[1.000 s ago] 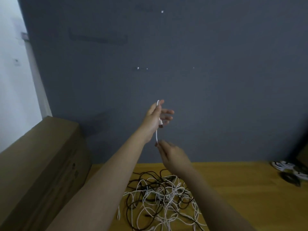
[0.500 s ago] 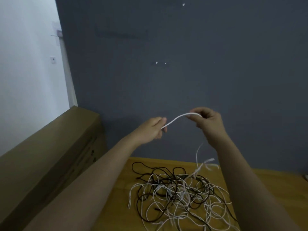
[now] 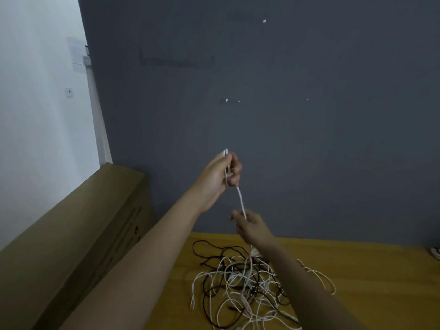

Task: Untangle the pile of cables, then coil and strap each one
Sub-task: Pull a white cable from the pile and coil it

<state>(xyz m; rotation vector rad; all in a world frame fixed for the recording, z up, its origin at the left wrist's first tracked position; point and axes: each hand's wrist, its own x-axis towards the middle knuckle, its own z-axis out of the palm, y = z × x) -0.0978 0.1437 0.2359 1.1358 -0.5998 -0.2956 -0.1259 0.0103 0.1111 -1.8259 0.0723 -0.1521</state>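
Note:
A tangled pile of white and black cables (image 3: 242, 282) lies on the wooden table (image 3: 357, 270). One white cable (image 3: 240, 198) rises out of the pile. My left hand (image 3: 219, 177) is raised in front of the grey wall and is closed around a short doubled loop of that cable, whose bend sticks out above the fingers. From there the cable runs taut down to my right hand (image 3: 252, 227), which pinches it lower down, just above the pile. The stretch below the right hand is hidden behind my wrist.
A long brown cardboard box (image 3: 71, 234) stands along the left side of the table. A dark grey wall (image 3: 285, 115) closes off the back. A small white and black object (image 3: 435, 252) lies at the far right edge.
My right hand has dropped from beside the left hand to below it, sliding down the white cable. The left hand has risen and now holds a doubled loop.

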